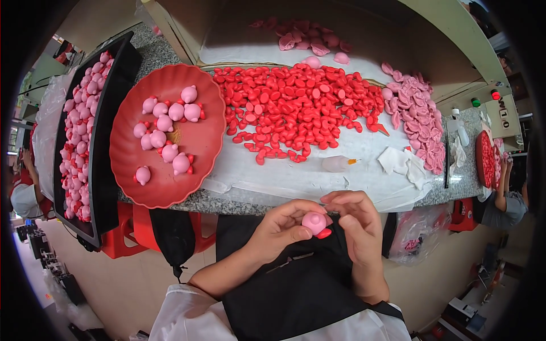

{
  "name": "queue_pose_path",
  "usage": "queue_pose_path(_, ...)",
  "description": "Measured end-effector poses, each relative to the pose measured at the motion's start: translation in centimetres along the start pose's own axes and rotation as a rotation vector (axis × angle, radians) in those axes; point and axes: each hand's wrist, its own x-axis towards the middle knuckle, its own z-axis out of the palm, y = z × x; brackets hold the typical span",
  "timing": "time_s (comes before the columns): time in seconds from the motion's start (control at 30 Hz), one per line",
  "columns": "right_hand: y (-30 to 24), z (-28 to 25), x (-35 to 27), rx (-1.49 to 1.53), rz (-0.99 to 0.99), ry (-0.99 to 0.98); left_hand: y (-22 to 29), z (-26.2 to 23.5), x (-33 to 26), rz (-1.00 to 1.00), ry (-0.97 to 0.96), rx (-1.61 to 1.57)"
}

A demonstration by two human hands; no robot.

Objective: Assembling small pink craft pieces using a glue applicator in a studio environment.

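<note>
The underside of the small pink figure [314, 222] is hidden by the fingers wrapped round it, and whether its red piece [325, 233] is fully seated cannot be made out. The figure is held between both hands just below the front edge of the stone-topped table [227, 202], above a black apron [296, 284]. It is gripped by the left hand [281, 227], thumb and fingers closed on its left side, while the fingertips of the right hand [355, 221] are pinched on its right side. No clear long axis can be told, the figure being rounded; its red piece is pointed down and to the right, toward the person.

A round red tray [131, 165] is set on the table to the left, and about a dozen finished pink figures [165, 133] are scattered in it. Further left, a long black tray [105, 142] is filled with many more pink figures [79, 136]; its near end is cut off from view past the table edge. On the white sheet [296, 176] a broad heap of small red pieces [296, 105] is spread, with a pile of pink pieces [418, 122] at its right and another [307, 34] inside the open cardboard box [187, 34] behind. A small squeeze bottle [338, 163] with an orange tip is laid on its side near the heap. At the far right edge a co-worker's arm [503, 193] is partly seen, blurred by the lens rim.
</note>
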Motion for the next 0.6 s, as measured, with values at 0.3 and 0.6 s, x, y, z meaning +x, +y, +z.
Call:
queue_pose_path(0.3,-0.2,-0.2,0.4,0.011,0.113,-0.059,-0.8,0.2,0.1,-0.079,-0.027,-0.159)
queue_pose_path(0.6,-3.9,-9.5,1.4,-1.154,-0.418,0.551,-1.1,-0.3,0.5,-0.011,-0.098,-0.237)
